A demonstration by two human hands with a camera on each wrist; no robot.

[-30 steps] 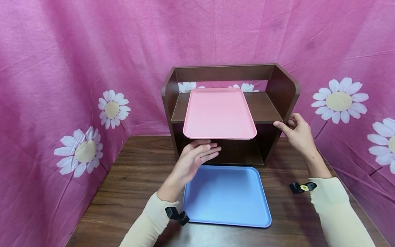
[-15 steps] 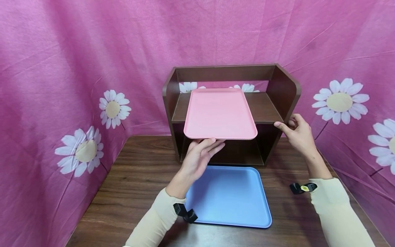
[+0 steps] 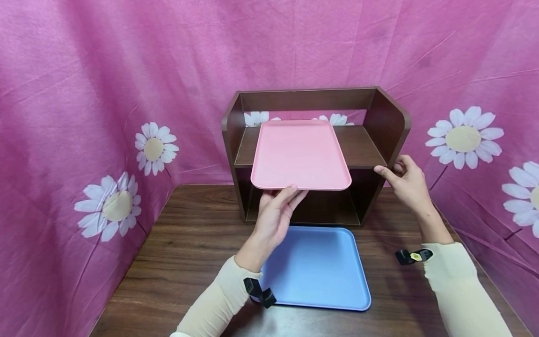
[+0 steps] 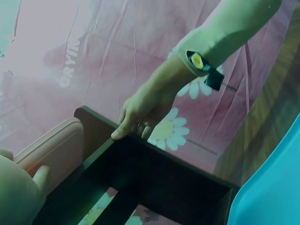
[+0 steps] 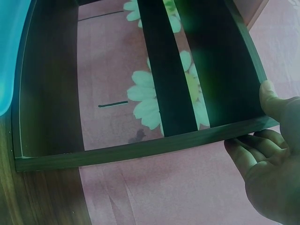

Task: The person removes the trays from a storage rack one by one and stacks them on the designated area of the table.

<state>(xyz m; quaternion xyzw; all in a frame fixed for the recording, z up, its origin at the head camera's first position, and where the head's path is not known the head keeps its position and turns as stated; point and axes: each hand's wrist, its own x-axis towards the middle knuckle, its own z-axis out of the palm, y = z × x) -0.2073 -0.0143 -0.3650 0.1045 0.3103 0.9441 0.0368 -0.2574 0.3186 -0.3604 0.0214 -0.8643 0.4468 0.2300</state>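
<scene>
A pink tray (image 3: 301, 154) lies on the upper board of a dark brown desktop shelf (image 3: 362, 142), its near end jutting out past the board's front edge. My left hand (image 3: 273, 217) pinches the tray's front edge, thumb at the rim and fingers underneath, partly hidden by the tray. In the left wrist view this hand (image 4: 18, 190) shows only in part beside the tray (image 4: 61, 159). My right hand (image 3: 406, 182) grips the shelf's right side panel, thumb at its front edge. The right wrist view shows the right hand's (image 5: 267, 173) thumb and fingers on either side of that panel.
A blue tray (image 3: 320, 271) lies on the wooden table (image 3: 189, 243) in front of the shelf, below my left forearm. The shelf has a lower compartment under its board. Pink cloth (image 3: 168, 61) with daisies hangs behind and at both sides.
My left hand has moved right and slightly up to the pink tray's front edge, and its thumb now meets the rim. The right hand stays on the panel; the tray looks nearly unmoved.
</scene>
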